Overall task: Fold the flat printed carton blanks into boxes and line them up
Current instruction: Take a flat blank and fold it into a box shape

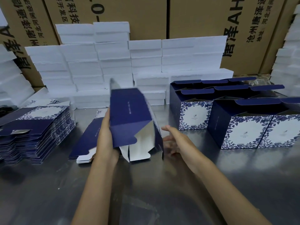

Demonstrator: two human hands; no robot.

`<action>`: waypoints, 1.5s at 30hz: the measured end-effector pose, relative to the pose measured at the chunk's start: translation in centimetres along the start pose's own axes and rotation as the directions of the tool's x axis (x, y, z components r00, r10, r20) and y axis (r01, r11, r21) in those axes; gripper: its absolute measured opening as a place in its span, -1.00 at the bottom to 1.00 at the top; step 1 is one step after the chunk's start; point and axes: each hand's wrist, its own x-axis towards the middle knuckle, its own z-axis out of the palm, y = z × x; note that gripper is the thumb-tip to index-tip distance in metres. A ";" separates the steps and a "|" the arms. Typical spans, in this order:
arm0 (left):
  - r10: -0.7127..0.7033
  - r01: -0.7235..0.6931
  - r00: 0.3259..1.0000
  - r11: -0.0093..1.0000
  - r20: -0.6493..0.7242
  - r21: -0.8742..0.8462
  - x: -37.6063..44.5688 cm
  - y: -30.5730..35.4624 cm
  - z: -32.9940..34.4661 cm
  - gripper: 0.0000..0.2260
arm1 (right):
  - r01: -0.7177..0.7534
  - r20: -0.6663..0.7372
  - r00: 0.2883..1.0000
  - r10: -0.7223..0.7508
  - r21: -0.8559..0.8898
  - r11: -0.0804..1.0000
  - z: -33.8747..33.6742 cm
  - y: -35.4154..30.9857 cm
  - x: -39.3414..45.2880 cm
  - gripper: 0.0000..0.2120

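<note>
1. One half-opened carton [129, 114] is held up over the steel table [146, 184], near its middle.
2. Two piles of flat blanks lie on the table — a tall stack [34, 132] at the left and a thin pile [86, 140] just beside the held carton; the sheets in each are too many and too close to count.
3. At the right, folded boxes [243, 127] stand in rows with top flaps up; three printed fronts show plainly, and more boxes behind are partly hidden.
4. White foam boxes [113, 62] are stacked along the back, before brown shipping cartons [194, 17].
5. The left hand [105, 137] grips the carton's left edge, fingers wrapped behind the panel, forearm reaching up from below.
6. The right hand [173, 138] is beside the carton's right edge, fingers spread and relaxed, holding nothing.
7. The carton's long axis runs away from the person and upward — its open bottom flaps point down toward the person, its far end tilts up toward the foam boxes.
</note>
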 end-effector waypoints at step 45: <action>0.123 -0.121 0.992 0.835 0.034 0.537 0.4 -2.0 -1.1 -0.67 | 0.027 0.109 0.991 -0.073 0.371 0.928 -5.7 -0.6 -1.7 -0.79</action>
